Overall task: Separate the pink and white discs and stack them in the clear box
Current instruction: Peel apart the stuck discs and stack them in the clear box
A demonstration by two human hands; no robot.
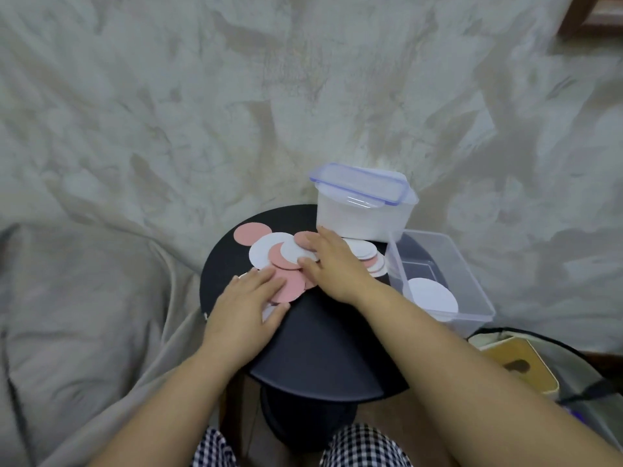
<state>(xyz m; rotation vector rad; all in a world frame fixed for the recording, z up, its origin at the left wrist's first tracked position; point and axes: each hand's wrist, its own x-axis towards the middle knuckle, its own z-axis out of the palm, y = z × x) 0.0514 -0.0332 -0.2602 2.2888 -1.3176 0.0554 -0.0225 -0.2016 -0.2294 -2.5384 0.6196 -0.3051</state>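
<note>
- My left hand (247,298) lies flat with its fingers (266,276) straight, pressing a pink disc (290,284) at the pile's near edge.
- My right hand (332,264) is spread loosely over the mixed discs (269,254) and grips nothing that I can see.
- The discs overlap on the tabletop (320,348). One white disc (433,294) already lies in the box (472,264), just to the right.
- The thin discs may cling, so I could lift two colours together.
- A careless sweep could slide discs off the tabletop, or nudge the box, which seems to overhang the edge.
</note>
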